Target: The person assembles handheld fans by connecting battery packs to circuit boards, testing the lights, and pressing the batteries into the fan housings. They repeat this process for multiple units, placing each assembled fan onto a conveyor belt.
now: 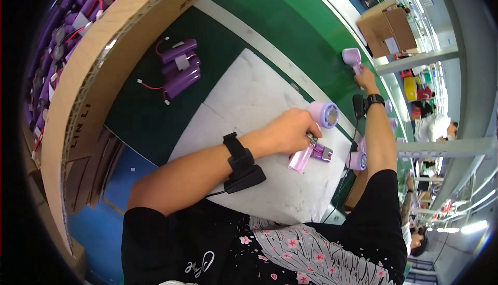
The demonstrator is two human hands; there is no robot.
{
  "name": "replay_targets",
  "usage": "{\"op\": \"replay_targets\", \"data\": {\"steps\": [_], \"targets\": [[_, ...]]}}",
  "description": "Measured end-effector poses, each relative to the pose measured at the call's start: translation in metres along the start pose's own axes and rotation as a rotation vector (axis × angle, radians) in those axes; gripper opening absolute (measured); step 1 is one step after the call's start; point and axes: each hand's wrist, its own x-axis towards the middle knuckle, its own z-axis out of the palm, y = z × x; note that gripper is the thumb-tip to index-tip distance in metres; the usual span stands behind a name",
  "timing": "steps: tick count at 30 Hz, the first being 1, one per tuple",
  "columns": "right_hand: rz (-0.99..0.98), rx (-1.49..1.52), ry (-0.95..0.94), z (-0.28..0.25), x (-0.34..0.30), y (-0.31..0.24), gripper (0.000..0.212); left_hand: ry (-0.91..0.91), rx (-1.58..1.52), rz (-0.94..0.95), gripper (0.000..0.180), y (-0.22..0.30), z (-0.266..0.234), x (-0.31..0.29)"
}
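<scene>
My left hand (293, 132) is over the white foam sheet (233, 95), fingers closed on a lilac handheld fan whose round head (324, 114) lies beyond the fingertips. Its pink handle shell (299, 160) shows below the hand, with a purple inner part (322, 153) beside it. The hand hides the middle of this fan. Farther out, my right arm stretches over the green surface, and my right hand (367, 80) is closed round the handle of a second lilac fan (351, 56). Black bands with small devices circle both wrists.
Purple battery packs (181, 69) with red wires lie on the dark green tabletop (140, 108) at left. A cardboard box (104, 77) holds many more. Another lilac fan (357, 161) sits near the right edge. An open carton (386, 30) stands at the far right; people work beyond.
</scene>
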Motion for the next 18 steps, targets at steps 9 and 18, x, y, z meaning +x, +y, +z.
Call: {"op": "replay_targets", "data": {"steps": [9, 18], "targets": [[-0.278, 0.366, -0.369, -0.09, -0.061, -0.175, 0.036, 0.058, 0.027, 0.022, 0.032, -0.003, 0.005, 0.005], [-0.802, 0.297, -0.003, -0.098, -0.155, -0.301, 0.052, 0.04, 0.085, 0.03, 0.027, 0.003, -0.003, 0.004]]}}
